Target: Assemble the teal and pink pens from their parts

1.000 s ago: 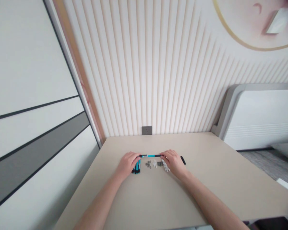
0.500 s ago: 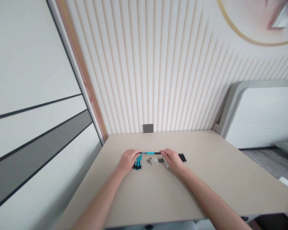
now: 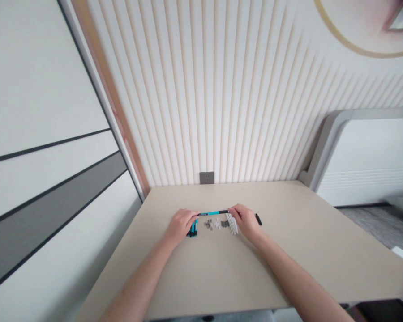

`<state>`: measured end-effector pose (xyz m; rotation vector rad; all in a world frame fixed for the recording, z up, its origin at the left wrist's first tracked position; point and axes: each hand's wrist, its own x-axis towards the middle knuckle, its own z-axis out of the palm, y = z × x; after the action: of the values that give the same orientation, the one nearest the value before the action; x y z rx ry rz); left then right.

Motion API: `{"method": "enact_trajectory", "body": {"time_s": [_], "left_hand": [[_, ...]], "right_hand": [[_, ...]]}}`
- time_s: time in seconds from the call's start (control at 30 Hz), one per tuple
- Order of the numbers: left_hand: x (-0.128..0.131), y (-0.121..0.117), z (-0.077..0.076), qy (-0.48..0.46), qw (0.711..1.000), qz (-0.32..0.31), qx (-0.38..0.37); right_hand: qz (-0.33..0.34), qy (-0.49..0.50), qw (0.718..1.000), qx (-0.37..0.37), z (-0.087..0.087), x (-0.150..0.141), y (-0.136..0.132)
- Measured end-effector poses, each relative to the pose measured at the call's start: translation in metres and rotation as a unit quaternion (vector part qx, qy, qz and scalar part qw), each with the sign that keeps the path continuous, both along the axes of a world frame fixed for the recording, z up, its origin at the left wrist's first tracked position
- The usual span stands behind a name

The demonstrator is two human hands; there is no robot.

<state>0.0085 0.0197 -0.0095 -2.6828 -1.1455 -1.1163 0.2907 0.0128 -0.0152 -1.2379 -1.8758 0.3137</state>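
Note:
My left hand (image 3: pixel 182 223) pinches the left end of a black-and-turquoise marker pen (image 3: pixel 213 213), held roughly level above the table. At its right end, my right hand (image 3: pixel 244 219) has thumb and fingers closed; a small pale bit shows there, too small to make out. Below my left hand lie several turquoise-and-black marker barrels (image 3: pixel 192 228). Under the held marker are small grey pieces (image 3: pixel 208 224), small white pieces (image 3: pixel 217 224) and dark grey pieces (image 3: pixel 225 223). White rods (image 3: pixel 233 223) lie beside my right hand, which partly covers black caps (image 3: pixel 258 219).
The beige table (image 3: pixel 201 273) meets a ribbed wall with a dark socket (image 3: pixel 207 178). A white cabinet (image 3: pixel 47 188) stands on the left. A pale headboard (image 3: pixel 372 152) is at the right, beyond the table's edge.
My right hand has shifted slightly right, and the marker's right end has risen a little. More white rods show now, and fewer black caps. The view has tilted slightly.

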Motion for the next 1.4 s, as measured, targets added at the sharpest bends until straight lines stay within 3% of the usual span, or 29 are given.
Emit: {"method": "enact_trajectory", "body": {"time_s": [0.67,1.03,1.4], "left_hand": [[-0.009,0.001,0.001,-0.032,0.999,-0.019,-0.035],[-0.004,-0.003,0.008,0.011,0.999,-0.033,0.020],[-0.005,-0.005,0.013,0.026,0.999,-0.034,0.020]], "right_hand": [[0.029,-0.004,0.995,0.099,0.009,-0.007,-0.015],[0.047,0.043,0.997,0.042,0.007,-0.007,-0.014],[0.069,-0.022,0.997,0.000,0.003,-0.006,-0.009]]}}
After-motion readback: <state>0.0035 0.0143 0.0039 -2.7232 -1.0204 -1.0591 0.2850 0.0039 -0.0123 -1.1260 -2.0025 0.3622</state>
